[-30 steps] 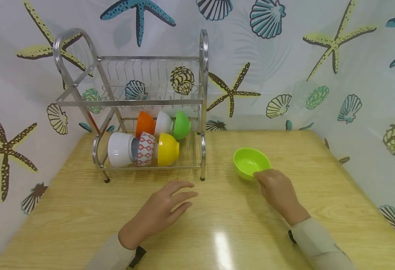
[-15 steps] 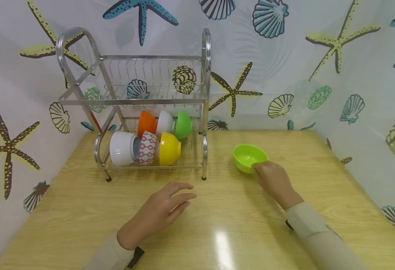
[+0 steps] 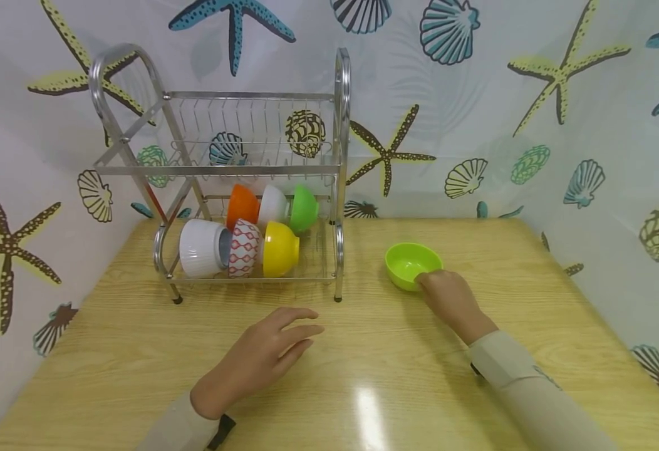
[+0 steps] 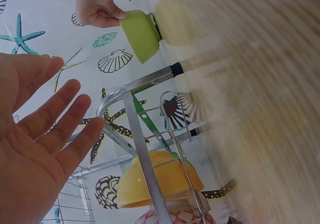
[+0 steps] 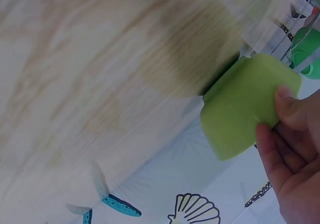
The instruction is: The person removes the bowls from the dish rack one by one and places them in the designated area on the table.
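My right hand (image 3: 448,299) pinches the near right rim of a lime-green bowl (image 3: 407,258), thumb on one side and fingers on the other. The bowl is upright, right of the dish rack. In the right wrist view its base is at or just above the tabletop; I cannot tell which. My left hand (image 3: 262,347) hovers in front of the rack with spread, slightly bent fingers and holds nothing. The left wrist view shows its palm (image 4: 30,134) facing the camera, near the rack's end.
A two-tier metal dish rack (image 3: 222,170) stands at back left. Its lower tier holds bowls on their sides: white ribbed (image 3: 198,249), red-patterned (image 3: 244,250), yellow (image 3: 280,249), orange (image 3: 242,207), white (image 3: 272,203) and green (image 3: 304,208). A patterned curtain (image 3: 476,113) surrounds the wooden table (image 3: 329,388).
My right hand has shifted the lime-green bowl slightly left and farther back, keeping its grip on the rim. The left hand has barely moved.
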### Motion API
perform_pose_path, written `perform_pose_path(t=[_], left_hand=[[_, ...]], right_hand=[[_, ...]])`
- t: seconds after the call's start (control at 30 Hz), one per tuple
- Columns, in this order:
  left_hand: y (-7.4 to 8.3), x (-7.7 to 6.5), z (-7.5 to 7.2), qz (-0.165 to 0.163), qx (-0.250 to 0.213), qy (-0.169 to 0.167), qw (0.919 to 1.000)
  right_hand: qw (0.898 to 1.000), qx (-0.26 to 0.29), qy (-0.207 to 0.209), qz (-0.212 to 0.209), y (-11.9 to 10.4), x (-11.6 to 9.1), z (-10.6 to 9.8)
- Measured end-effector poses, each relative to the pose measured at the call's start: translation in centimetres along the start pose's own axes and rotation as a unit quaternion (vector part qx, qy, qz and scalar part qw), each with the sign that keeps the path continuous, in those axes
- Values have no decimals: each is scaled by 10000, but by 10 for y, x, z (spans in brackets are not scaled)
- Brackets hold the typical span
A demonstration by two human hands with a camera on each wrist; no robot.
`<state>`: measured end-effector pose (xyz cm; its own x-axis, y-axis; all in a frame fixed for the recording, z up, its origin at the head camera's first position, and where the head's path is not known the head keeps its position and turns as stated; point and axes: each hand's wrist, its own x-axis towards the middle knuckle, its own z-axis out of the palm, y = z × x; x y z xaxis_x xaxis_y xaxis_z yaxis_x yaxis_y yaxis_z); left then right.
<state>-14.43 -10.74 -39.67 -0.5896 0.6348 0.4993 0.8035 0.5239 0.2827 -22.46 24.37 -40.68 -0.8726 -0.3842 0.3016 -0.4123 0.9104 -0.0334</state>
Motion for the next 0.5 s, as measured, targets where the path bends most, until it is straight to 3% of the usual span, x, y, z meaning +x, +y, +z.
perform_pose_path(t=[0.5], left_hand=[[-1,0,1,-38,56,-41,10000]], right_hand=[[9996,-27,-96,254,-1,-3,1]])
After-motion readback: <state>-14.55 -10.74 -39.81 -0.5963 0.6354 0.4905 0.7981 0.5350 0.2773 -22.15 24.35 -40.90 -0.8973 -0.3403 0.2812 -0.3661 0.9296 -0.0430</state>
